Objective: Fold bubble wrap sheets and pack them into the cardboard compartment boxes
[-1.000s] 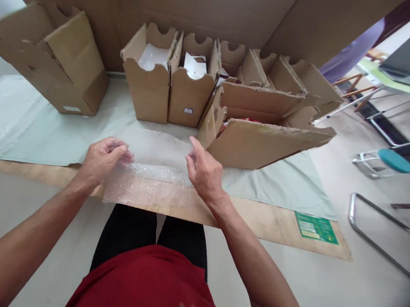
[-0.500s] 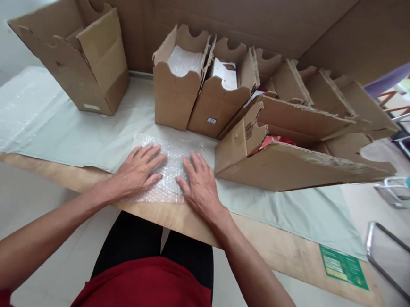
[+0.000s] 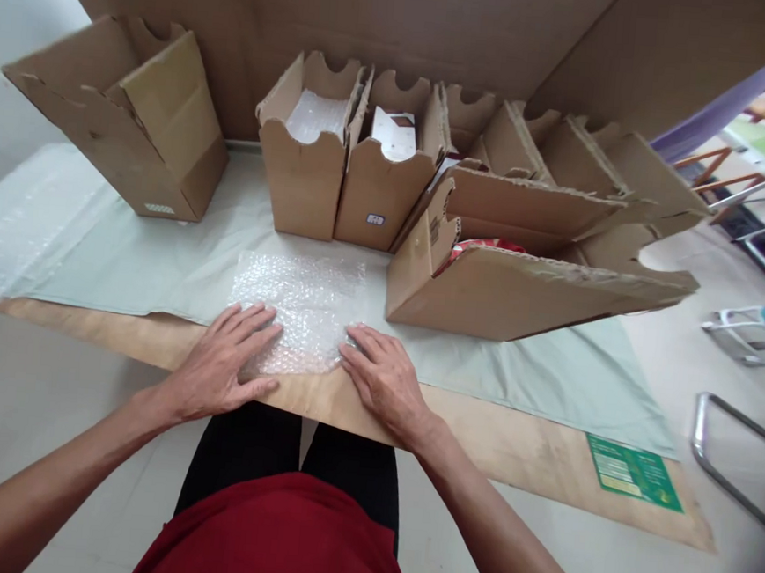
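Note:
A square sheet of bubble wrap (image 3: 298, 302) lies flat on the pale green cloth (image 3: 159, 260) near the table's front edge. My left hand (image 3: 224, 364) rests flat on its near left corner, fingers stretched out. My right hand (image 3: 385, 379) lies flat at its near right corner, fingers spread. Neither hand holds anything. Just right of the sheet stands a tipped, open cardboard box (image 3: 522, 280) with something red inside.
Two upright cardboard boxes (image 3: 345, 173) with white contents stand behind the sheet, more boxes behind them. A tilted box (image 3: 131, 121) sits at the far left. The wooden table edge (image 3: 476, 440) bears a green label (image 3: 633, 472). Metal chair frames stand at the right.
The sheet, held up and folded a second ago, now lies spread flat. Both hands pressed on its middle, then slid back toward me to its near corners.

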`<state>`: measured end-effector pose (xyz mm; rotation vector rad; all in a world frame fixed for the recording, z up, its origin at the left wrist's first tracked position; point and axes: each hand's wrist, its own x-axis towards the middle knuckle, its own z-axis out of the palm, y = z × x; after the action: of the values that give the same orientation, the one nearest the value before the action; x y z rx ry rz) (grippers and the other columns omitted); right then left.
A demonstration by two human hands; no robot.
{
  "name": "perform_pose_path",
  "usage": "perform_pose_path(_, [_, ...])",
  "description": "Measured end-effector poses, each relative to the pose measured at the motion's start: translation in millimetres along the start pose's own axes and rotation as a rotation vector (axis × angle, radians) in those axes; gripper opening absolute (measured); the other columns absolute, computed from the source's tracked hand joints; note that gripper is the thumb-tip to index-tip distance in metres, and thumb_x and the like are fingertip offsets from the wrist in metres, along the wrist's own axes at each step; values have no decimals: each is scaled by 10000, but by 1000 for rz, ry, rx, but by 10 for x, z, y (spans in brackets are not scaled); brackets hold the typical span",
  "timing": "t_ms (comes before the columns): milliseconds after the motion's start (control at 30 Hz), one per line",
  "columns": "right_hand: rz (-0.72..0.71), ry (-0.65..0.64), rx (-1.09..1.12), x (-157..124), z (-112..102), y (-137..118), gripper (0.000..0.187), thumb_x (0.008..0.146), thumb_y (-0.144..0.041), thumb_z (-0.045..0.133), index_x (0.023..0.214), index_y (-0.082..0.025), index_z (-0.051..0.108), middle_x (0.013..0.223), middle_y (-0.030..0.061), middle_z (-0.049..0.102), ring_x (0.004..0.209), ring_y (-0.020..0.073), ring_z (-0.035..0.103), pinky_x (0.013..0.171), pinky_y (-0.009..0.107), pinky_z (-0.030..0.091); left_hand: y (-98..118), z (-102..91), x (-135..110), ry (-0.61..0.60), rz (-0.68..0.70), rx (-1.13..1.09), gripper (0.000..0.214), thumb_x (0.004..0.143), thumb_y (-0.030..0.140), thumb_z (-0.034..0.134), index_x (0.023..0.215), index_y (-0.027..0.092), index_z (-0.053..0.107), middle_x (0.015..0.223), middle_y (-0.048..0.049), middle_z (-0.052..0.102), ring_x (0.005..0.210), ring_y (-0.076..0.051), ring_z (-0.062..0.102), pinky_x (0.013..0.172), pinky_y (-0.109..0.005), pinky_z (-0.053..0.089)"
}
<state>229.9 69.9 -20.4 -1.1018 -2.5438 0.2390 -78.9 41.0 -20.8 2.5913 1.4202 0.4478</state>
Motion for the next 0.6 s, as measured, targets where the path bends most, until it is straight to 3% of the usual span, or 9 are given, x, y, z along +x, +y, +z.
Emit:
perform_pose_path(100, [-12,66,10,95,61,-1,259,1030,-148,522,1095,-199,768,1297,149,732,1241,298,657,990,492,531,41,3,24,10,-41,-11,690,918,560,616,1481,168,545,1549,-198,542,1468,-387,468,1233,-624,307])
perform_pose_path(200, [5,119,183,149,-51,-28,234,1040,-179,523,1039,-203,756,1153,103,787,1074,252,721,983,469,519,38,-101,28,41,-63,-45,627,887,491,657,1441,206,587,1534,-171,567,1446,-374,503,1235,-623,302])
perform_pose_path(300, [138,141,449,67,-304,-52,229,1054,-264,516,1010,-230,738,1050,52,797,995,221,728,964,430,533,41,-277,-38,104,-128,-180,331,927,376,581,1197,256,730,1330,-88,735,1303,-310,646,1224,-574,351])
perform_pose_path(367, [229,89,610,-46,-468,-39,197,1025,-367,576,1075,-253,729,1090,47,783,1046,233,721,949,418,555,55,-389,-83,126,-277,-322,247,932,388,562,1020,282,768,1113,-40,813,1133,-281,733,1116,-498,491])
perform_pose_path(400, [244,47,677,-108,-526,-22,263,989,-434,630,1177,-267,708,1153,54,770,1105,249,710,966,428,558,64,-432,-93,124,-370,-384,242,923,422,575,964,289,773,1036,-29,822,1053,-277,754,1023,-454,555])
perform_pose_path(467, [220,-39,760,-218,-576,18,636,878,-550,751,1431,-291,571,1331,87,709,1248,289,658,1042,477,535,78,-484,-81,104,-513,-464,260,887,491,616,898,291,782,977,-32,821,954,-276,760,856,-387,602])
perform_pose_path(533, [205,-74,758,-279,-537,50,926,786,-563,839,1567,-298,417,1461,122,627,1344,317,595,1113,528,485,79,-494,-36,91,-547,-508,279,855,519,634,837,280,778,943,-40,815,909,-273,756,799,-365,596])
perform_pose_path(600, [236,-51,706,-273,-441,61,882,796,-470,849,1555,-292,436,1466,126,621,1347,316,589,1131,543,465,68,-478,14,90,-549,-527,280,834,516,634,804,271,765,898,-42,808,883,-272,751,774,-358,590])
